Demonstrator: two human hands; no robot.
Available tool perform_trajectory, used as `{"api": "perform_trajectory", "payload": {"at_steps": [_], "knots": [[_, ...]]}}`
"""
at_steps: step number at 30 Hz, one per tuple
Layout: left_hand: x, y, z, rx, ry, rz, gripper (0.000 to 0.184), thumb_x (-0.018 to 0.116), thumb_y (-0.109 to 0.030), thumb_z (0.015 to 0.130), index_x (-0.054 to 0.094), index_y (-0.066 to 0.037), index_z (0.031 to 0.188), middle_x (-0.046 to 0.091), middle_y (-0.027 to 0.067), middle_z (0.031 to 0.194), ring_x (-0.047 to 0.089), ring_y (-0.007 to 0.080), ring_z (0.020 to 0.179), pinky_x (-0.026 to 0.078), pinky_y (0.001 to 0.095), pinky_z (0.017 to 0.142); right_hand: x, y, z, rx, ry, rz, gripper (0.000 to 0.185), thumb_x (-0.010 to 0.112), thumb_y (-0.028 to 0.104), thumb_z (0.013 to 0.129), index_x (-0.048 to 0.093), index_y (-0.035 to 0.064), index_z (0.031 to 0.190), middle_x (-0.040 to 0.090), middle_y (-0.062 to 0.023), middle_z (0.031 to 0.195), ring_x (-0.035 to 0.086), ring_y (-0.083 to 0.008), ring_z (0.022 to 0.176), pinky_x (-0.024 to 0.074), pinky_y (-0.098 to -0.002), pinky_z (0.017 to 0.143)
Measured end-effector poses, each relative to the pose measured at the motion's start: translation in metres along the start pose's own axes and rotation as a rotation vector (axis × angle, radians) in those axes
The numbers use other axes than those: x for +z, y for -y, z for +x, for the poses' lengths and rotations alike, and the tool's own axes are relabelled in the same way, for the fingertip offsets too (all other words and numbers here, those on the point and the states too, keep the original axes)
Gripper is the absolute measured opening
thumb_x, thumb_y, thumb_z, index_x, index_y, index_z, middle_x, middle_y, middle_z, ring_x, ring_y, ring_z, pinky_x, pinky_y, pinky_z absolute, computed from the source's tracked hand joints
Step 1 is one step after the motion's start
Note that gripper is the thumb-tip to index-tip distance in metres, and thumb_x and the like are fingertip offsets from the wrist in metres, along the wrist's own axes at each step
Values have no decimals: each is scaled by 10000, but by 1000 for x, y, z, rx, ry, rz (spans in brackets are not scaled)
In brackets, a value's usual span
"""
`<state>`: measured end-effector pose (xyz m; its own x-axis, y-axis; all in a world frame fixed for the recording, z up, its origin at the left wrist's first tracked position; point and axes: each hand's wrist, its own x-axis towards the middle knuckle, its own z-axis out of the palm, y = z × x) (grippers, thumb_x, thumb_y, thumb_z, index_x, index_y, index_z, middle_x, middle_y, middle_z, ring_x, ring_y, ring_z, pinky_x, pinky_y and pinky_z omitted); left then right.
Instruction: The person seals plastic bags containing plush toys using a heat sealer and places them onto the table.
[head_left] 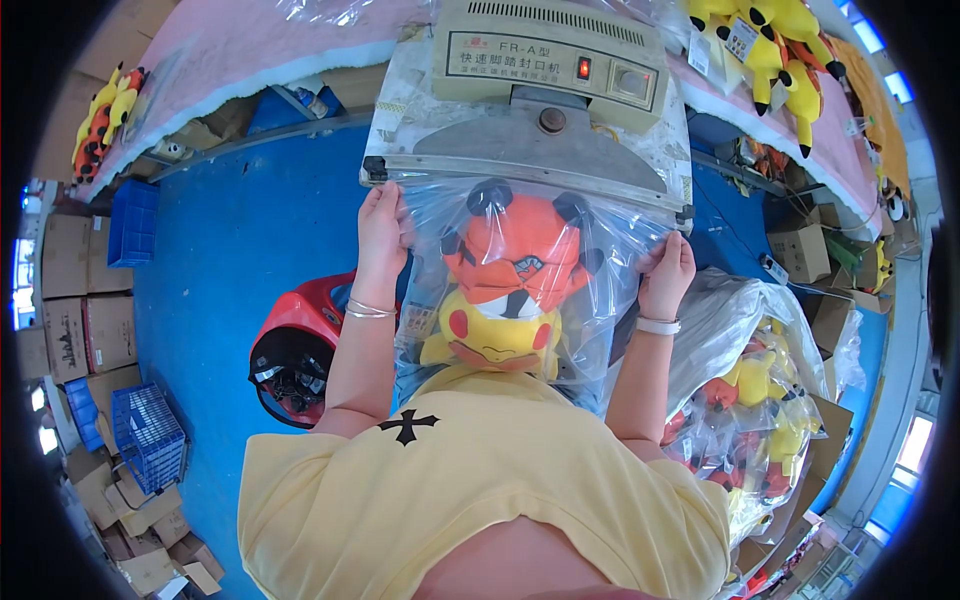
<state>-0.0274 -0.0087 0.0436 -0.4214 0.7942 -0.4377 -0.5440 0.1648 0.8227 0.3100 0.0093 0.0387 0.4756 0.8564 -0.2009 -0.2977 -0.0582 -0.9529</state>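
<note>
A clear plastic bag (425, 265) is stretched between my two hands, its top edge along the jaw of a foot-operated sealing machine (545, 145). Inside the bag sits a plush toy (515, 330), yellow with red cheeks and a red-orange hood with black round ears. My left hand (383, 228) pinches the bag's left top corner, just below the jaw's left end. At the right top corner, my right hand (667, 270) grips the plastic with closed fingers. The machine's red switch (584, 68) is lit.
On the right, a large bag (750, 410) holds several bagged plush toys. More yellow plush toys (790, 70) lie on the pink-covered table at upper right. A red stool-like object (305, 310) with a black top stands at left. Blue crates (148, 435) and cardboard boxes (80, 300) line the left side.
</note>
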Motion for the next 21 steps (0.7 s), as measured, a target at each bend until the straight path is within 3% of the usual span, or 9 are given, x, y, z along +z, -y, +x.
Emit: {"api": "perform_trajectory", "payload": {"at_steps": [21], "knots": [[4, -4, -8, 17, 17, 10, 168, 462, -235, 926, 493, -105, 824, 355, -70, 574, 230, 14, 424, 174, 178, 362, -1, 3, -2, -15, -6, -21, 176, 490, 212, 911, 541, 69, 820, 482, 11, 589, 418, -69, 428, 335, -179, 395]]}}
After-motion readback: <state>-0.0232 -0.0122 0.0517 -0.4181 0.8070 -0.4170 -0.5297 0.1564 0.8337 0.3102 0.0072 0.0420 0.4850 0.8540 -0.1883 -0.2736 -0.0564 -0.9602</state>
